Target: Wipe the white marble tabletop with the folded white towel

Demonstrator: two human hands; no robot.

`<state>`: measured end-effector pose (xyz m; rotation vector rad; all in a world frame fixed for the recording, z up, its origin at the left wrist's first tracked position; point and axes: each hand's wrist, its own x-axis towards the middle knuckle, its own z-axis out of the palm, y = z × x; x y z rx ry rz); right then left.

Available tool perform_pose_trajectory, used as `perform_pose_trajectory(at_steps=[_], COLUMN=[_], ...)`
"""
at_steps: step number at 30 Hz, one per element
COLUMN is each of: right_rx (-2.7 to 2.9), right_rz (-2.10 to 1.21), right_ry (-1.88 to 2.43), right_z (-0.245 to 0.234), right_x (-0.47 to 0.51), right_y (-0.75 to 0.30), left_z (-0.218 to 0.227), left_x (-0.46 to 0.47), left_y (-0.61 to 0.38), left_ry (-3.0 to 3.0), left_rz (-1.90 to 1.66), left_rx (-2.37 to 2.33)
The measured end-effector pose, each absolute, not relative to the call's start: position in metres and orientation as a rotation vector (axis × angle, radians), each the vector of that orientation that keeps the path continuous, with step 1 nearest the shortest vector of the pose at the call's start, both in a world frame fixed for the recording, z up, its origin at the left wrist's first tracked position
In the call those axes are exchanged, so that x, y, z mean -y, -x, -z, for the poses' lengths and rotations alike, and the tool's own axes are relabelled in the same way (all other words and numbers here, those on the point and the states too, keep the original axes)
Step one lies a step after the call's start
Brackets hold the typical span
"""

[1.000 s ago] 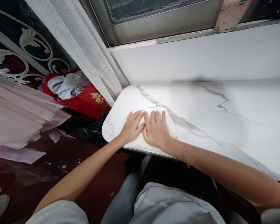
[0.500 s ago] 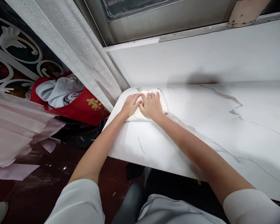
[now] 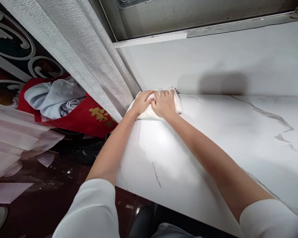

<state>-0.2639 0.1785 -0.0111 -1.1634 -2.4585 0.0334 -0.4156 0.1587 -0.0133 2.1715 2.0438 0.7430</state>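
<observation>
Left arm (image 3: 114, 145): I have it extended forward, slanting inward.
Right arm (image 3: 208, 155): extended too, running diagonally leftward.
Left hand (image 3: 142, 103): palm down, fingers (image 3: 147, 94) close together, aimed forward and rightward.
Right hand (image 3: 164, 104): palm down beside it, fingertips (image 3: 166, 93) forward.
Thumbs (image 3: 149, 101): turned inward; I can't tell whether they touch.

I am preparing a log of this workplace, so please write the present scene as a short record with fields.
Left hand: left hand open, pressed on the white cloth
Right hand: right hand open, on the same cloth, beside the left
Cloth position: far left part of the marble-patterned tabletop, by the white wall
Left of tabletop: light-grey curtain; red bag with gold print, holding pale crumpled fabric
Sleeves: short, white
</observation>
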Motion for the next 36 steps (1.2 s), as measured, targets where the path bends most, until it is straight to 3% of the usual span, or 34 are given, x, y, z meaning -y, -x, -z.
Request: perform_pose_trajectory(at_steps=[9, 28, 36], right_rx=[2.501, 2.602, 2.631], right_rz=[-0.053, -0.140, -0.163], right_ry=[1.135, 0.894, 0.831], right_z=[0.011, 0.002, 0.003], right_x=[-0.165, 0.032, 0.043], right_y=[0.264, 0.214, 0.207], left_z=[0.007, 0.004, 0.001], left_x=[-0.136, 0.083, 0.102], left_y=[0.411, 0.377, 0.370], left_ry=[-2.128, -2.118, -2.082], left_rz=[-0.655, -0.459, -0.390], left_rx=[-2.084, -2.138, -2.151])
